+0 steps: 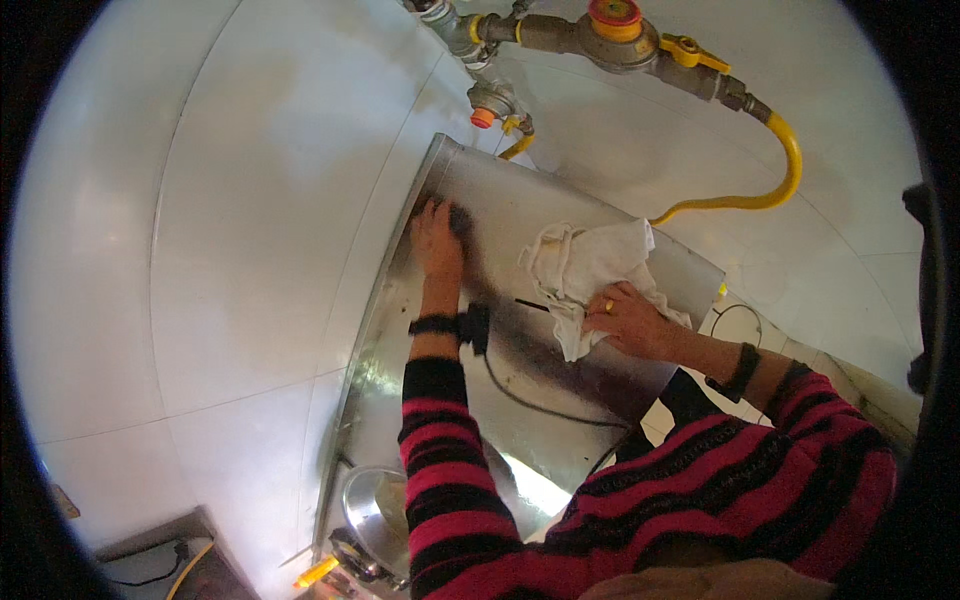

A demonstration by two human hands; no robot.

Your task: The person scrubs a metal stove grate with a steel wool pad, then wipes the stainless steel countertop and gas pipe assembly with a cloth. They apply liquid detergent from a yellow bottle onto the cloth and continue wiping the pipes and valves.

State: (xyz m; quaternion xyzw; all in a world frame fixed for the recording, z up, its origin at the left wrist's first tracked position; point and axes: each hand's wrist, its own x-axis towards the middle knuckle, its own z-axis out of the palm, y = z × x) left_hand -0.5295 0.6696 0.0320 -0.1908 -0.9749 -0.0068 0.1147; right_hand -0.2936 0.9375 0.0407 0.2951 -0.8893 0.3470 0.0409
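Observation:
My right hand [630, 319] grips the lower edge of a crumpled white cloth [600, 262] that lies on a stainless steel countertop [517, 202]. A thin dark stick-like thing [531, 305] pokes out from the cloth's left side. My left hand [437, 244] rests with bent fingers on the metal near its far left corner; a dark patch shows beside the fingertips, and whether something is under them cannot be told. Both wrists wear black bands, and a black cable [525, 405] runs from the left one over the metal.
Gas pipes with a regulator [616, 37], a yellow valve handle [694, 54] and a yellow hose [787, 157] run along the tiled wall beyond the counter. A shiny metal pot or bowl [367, 510] stands at the lower left, near a yellow-handled object [316, 571].

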